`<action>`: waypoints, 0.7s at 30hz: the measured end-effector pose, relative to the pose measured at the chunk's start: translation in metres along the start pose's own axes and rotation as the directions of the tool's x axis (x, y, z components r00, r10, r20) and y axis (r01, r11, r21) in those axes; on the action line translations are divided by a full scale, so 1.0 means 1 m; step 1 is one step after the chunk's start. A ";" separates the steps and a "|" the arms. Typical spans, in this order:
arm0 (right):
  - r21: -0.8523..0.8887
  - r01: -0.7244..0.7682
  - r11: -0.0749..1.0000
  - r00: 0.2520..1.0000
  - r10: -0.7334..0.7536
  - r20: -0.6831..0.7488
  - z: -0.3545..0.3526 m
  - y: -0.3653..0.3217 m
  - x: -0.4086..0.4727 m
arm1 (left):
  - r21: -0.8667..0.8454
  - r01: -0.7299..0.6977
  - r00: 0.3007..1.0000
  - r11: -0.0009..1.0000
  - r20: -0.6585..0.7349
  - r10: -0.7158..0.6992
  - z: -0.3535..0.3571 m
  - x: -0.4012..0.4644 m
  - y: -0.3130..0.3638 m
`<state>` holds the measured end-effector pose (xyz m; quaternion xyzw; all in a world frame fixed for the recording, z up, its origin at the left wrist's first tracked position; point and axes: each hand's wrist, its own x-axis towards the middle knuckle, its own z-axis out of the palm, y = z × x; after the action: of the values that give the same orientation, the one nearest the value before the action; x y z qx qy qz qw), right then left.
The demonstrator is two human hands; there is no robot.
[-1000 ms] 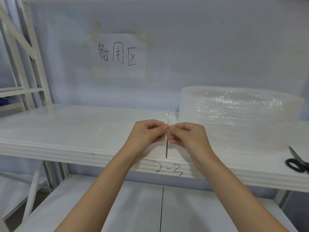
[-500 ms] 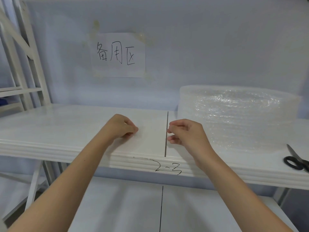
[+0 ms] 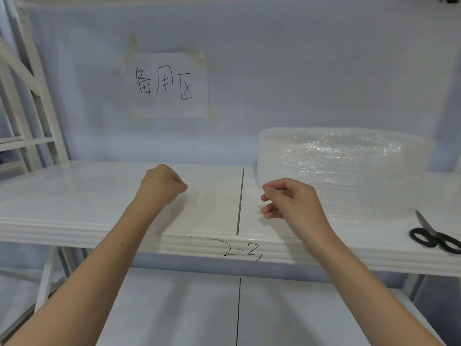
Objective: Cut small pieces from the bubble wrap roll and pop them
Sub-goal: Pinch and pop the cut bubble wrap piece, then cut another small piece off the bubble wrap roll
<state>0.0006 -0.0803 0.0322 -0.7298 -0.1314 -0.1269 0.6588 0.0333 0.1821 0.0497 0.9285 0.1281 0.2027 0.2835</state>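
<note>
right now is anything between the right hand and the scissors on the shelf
Nothing visible blocks it. The right hand hovers over the shelf, and the scissors lie further right near the front edge. The bubble wrap roll sits behind that path, not across it.

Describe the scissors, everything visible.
The scissors lie flat on the white shelf at its far right, near the front edge and just right of the bubble wrap roll, not touching it as far as I can tell. Two black oval handle loops point toward the camera; the grey metal blades look closed and angle back toward the roll. The frame edge cuts off part of the right loop. Neither hand touches them.
</note>
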 end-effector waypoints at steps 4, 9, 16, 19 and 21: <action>-0.095 0.069 0.993 0.989 -0.080 -0.126 -0.036 -0.001 -0.008 | -0.084 -0.176 0.983 0.981 -0.074 0.170 0.003 -0.017 0.029; -0.472 0.047 0.881 0.887 -0.254 -0.386 -0.111 0.003 -0.026 | -0.282 -0.391 0.911 0.876 0.015 0.411 0.036 -0.058 0.080; -0.839 -0.403 0.367 0.848 -0.196 -0.493 -0.200 0.030 -0.039 | -0.407 -0.339 0.868 0.848 0.212 0.449 0.104 -0.080 0.116; -0.852 -0.425 0.305 0.869 -0.127 -0.479 -0.212 0.035 -0.037 | -0.444 -0.288 0.893 0.848 0.195 0.406 0.113 -0.083 0.128; -0.844 -0.427 0.326 0.869 -0.112 -0.482 -0.215 0.034 -0.035 | -0.501 -0.245 0.905 0.830 0.189 0.381 0.114 -0.083 0.133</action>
<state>-0.0228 -0.2984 0.0096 -0.9289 0.1988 -0.2793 0.1399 0.0275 -0.0085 0.0154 0.8602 -0.1215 0.1374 0.4758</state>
